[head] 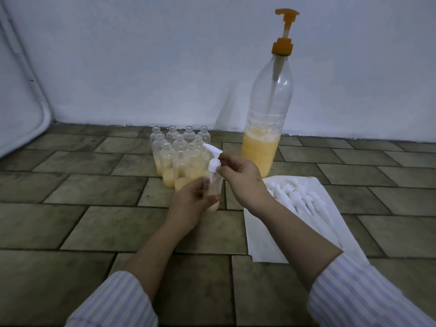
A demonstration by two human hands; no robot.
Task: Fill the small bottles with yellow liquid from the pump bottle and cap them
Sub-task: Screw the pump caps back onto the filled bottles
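Capping one small bottle (211,192) in front of the pump bottle (266,128).

Left hand (191,204) wrapped round the small bottle's body, holding it upright, a little yellow liquid at its bottom; right hand (240,175) pinching the white pump cap (213,159) seated on its neck. One tall pump bottle as landmark, orange pump head on top, yellow liquid filling roughly its lower third, standing against the wall (141,67). Left of it, a tight cluster of uncapped small bottles (181,156), about eleven countable, exact number hard to tell where they overlap, each partly filled with yellow. In front of it and to the right, one white sheet (271,241) on the tiled floor (70,220), carrying a row of spare white pump caps (299,197), count unclear in the glare.
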